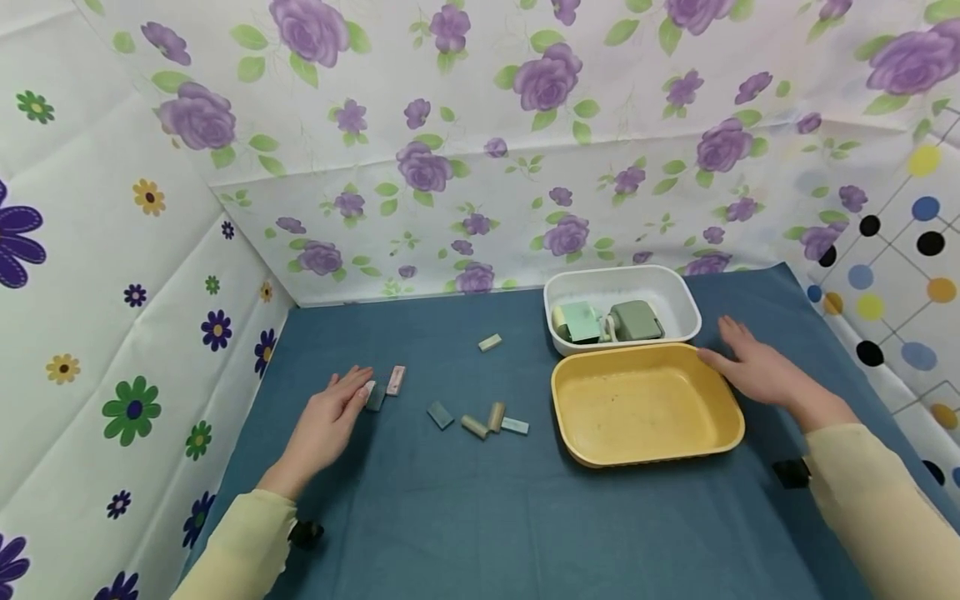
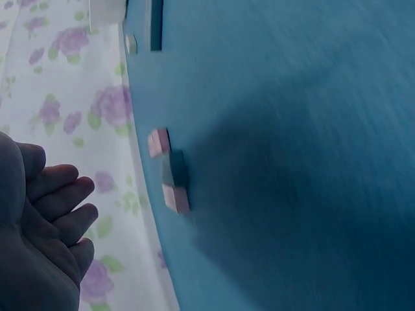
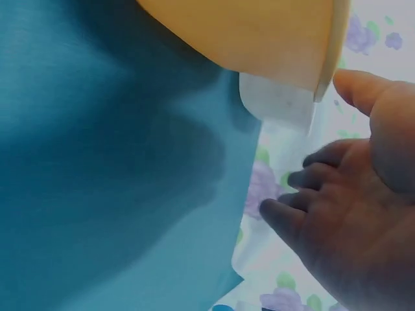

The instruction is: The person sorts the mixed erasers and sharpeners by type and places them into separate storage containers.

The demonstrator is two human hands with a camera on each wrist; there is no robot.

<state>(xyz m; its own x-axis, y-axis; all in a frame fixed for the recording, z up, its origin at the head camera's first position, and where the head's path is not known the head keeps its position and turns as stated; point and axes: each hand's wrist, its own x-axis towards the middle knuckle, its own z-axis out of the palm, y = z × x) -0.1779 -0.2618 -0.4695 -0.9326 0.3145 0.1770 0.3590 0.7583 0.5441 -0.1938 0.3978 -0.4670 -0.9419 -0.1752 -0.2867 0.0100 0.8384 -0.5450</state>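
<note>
A blue cloth (image 1: 480, 517) is spread over the work surface, and nearest me two pale sleeves (image 1: 247, 542) reach in over it. The left hand (image 1: 324, 427) is loose, its fingers extended and holding nothing; the right hand (image 1: 765, 379) is likewise free, its thumb just beside the rim of the yellow tray (image 1: 645, 408) (whether it touches, I can't tell). That tray sits right of centre, its long axis running side to side.

In the middle lies a loose group: an olive block (image 1: 496, 417) pointing away, a pale blue block (image 1: 515, 426) beside it lying crosswise, and a tan block (image 1: 475, 427) and a grey block (image 1: 440, 415) both slanting from far left to near right.

By the left fingertips are the dark block (image 1: 377, 397) and, just beyond it, the pink block (image 1: 396, 381), both with their long axes pointing away and leaning slightly right. The hand partly hides the dark one.

Farther back, a cream block (image 1: 490, 342) lies nearly crosswise. The white tray (image 1: 678, 312) stands behind the yellow one, which hides part of its near wall; green things (image 1: 637, 320) fill its front. A flowered sheet (image 1: 450, 208) hangs behind.
</note>
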